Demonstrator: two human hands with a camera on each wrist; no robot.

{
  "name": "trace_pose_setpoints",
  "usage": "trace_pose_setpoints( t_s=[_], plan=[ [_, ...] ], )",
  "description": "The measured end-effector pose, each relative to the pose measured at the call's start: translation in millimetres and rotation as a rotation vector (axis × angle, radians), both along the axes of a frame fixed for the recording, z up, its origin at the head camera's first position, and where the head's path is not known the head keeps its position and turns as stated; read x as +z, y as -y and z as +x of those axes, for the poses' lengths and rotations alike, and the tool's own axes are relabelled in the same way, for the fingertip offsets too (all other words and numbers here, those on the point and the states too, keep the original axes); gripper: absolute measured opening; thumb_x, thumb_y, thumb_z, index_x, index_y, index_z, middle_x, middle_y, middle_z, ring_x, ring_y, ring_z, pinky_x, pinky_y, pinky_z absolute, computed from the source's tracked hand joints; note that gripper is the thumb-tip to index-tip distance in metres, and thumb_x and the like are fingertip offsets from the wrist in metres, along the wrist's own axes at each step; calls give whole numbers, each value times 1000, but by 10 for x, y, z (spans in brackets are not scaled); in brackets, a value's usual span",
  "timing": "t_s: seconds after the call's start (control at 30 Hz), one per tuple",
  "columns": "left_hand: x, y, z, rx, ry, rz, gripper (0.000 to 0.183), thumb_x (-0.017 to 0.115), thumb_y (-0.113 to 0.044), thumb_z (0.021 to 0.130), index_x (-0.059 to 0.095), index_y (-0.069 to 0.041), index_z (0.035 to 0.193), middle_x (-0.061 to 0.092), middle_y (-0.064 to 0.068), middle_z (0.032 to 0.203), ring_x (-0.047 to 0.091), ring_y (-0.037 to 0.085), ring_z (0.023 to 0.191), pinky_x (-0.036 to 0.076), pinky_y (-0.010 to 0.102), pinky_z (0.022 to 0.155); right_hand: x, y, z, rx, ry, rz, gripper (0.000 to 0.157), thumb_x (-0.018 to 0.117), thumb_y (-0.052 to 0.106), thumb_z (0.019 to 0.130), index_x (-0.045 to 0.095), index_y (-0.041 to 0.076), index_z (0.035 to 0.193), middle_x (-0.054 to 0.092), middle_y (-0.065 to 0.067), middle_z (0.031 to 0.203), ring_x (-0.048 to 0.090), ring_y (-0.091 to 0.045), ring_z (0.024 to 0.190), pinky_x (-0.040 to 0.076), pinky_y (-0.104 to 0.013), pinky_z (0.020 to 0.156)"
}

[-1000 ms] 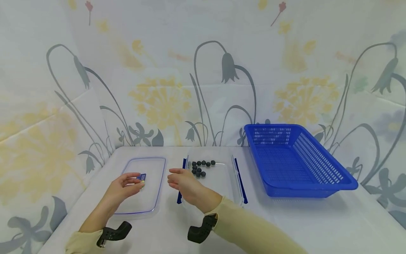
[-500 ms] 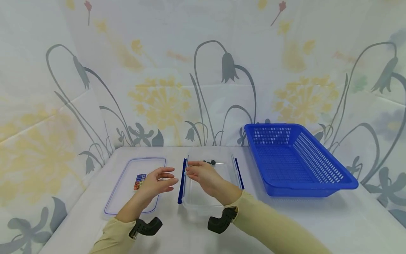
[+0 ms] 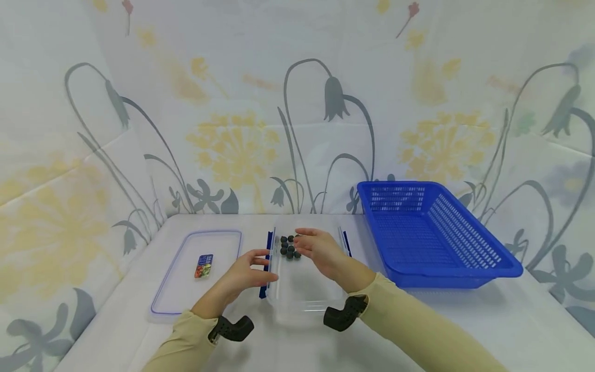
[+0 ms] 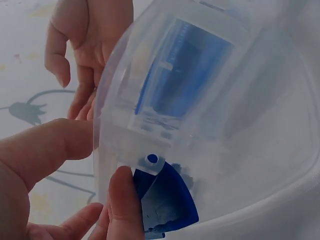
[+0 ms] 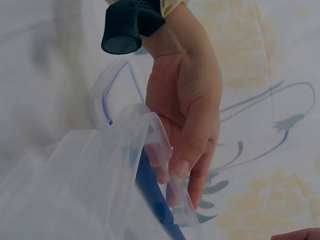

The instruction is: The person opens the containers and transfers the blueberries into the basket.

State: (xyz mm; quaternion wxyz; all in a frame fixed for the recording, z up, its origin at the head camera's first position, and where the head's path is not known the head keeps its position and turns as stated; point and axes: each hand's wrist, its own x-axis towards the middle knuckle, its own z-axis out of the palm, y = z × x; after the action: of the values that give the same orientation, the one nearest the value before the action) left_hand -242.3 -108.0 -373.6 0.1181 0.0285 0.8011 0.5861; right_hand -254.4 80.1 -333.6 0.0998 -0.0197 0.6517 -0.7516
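Clear container: on the white tabletop (image 3: 488, 310), centred in front of the person; uncovered, its bare floor (image 3: 316, 281) visible through the top
Dark round pieces (image 3: 290, 248): a small cluster inside the clear container, toward its far left corner; some are partly hidden behind the fingers of the right hand
Left latch (image 3: 264, 290): blue strip along the outer left side of the clear container; the left wrist view shows a blue latch joined to the clear plastic rim at a hinge
Right latch (image 3: 347, 244): blue strip along the outer right side; largely covered by the right arm
Left hand (image 3: 240, 275): at the left rim of the clear container, beside the left latch; grip wide, thumb apart from the fingers, nothing held; firm contact with the latch cannot be told
Right hand (image 3: 327, 256): in the head view, overlaps the clear container, just right of the dark round pieces; fingers loosely bent, grip loose, no held item visible; contact with the rim cannot be told
Lid (image 3: 174, 294): clear with a blue border line; flat on the white tabletop, left of the clear container and apart from it
Label (image 3: 203, 266): small, multicoloured, on the lid
Basket (image 3: 446, 271): blue, perforated walls; right of the clear container, interior facing up
Sleeves (image 3: 418, 330): pale yellow, on both arms
Wrist devices (image 3: 234, 329): black, one at each wrist
Backdrop (image 3: 232, 51): white, printed with grey bell-shaped flowers and yellow blooms; behind the white tabletop
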Motion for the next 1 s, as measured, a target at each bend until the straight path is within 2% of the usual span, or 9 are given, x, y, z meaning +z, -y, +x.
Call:
trace_pose_setpoints(
  t_s=[0.17, 0.37, 0.47, 0.67, 0.77, 0.87, 1.0],
  plan=[
    [-26, -34, -13, -29, -5, 14, 70, 78, -7, 74, 43, -3, 134, 50, 16, 118, 60, 22, 87, 53, 39, 79, 16, -128, -44, -23, 19, 11, 41, 47, -5, 90, 42, -12, 130, 47, -25, 120, 48, -31, 108, 37, -40, 102],
    [-30, -82, -1, -52, 11, 48, 70, 78, -5, 74, 42, -2, 134, 49, 15, 117, 60, 21, 86, 54, 37, 78, 43, -265, -161, -13, 37, 40, 43, 49, -5, 90, 40, -9, 132, 45, -25, 126, 45, -34, 118, 37, -38, 102],
    [-23, -107, 3, -50, 16, 53, 71, 79, -6, 73, 42, -3, 134, 49, 15, 117, 60, 21, 86, 54, 37, 78, 40, -326, -252, 17, 17, 54, 44, 51, -4, 90, 40, -10, 132, 45, -25, 127, 43, -35, 121, 38, -37, 101],
    [-9, -145, 35, -66, 17, 33, 69, 77, -7, 75, 42, -4, 134, 49, 14, 118, 60, 20, 86, 53, 38, 79, -21, -419, -441, 75, -70, 109, 41, 58, 0, 88, 46, -12, 126, 53, -25, 116, 53, -33, 110, 45, -33, 94],
    [-11, -156, 42, -68, 16, 39, 69, 77, -7, 75, 42, -4, 134, 49, 14, 118, 60, 20, 86, 53, 37, 79, -80, -419, -548, 82, -81, 155, 39, 57, 0, 89, 47, -12, 124, 52, -26, 118, 53, -32, 109, 44, -34, 95],
    [-15, -162, 47, -67, 24, 54, 70, 77, -7, 75, 41, -4, 135, 48, 15, 119, 60, 21, 86, 53, 37, 79, -141, -394, -633, 76, -68, 258, 36, 56, 0, 90, 49, -9, 125, 50, -27, 123, 53, -32, 110, 41, -39, 98],
    [-16, -167, 44, -63, 28, 48, 70, 78, -8, 75, 41, -5, 135, 49, 14, 119, 60, 21, 87, 53, 37, 79, -223, -390, -717, 69, -67, 402, 34, 61, 1, 87, 55, -5, 121, 56, -21, 117, 55, -28, 103, 41, -41, 97]
  ],
)
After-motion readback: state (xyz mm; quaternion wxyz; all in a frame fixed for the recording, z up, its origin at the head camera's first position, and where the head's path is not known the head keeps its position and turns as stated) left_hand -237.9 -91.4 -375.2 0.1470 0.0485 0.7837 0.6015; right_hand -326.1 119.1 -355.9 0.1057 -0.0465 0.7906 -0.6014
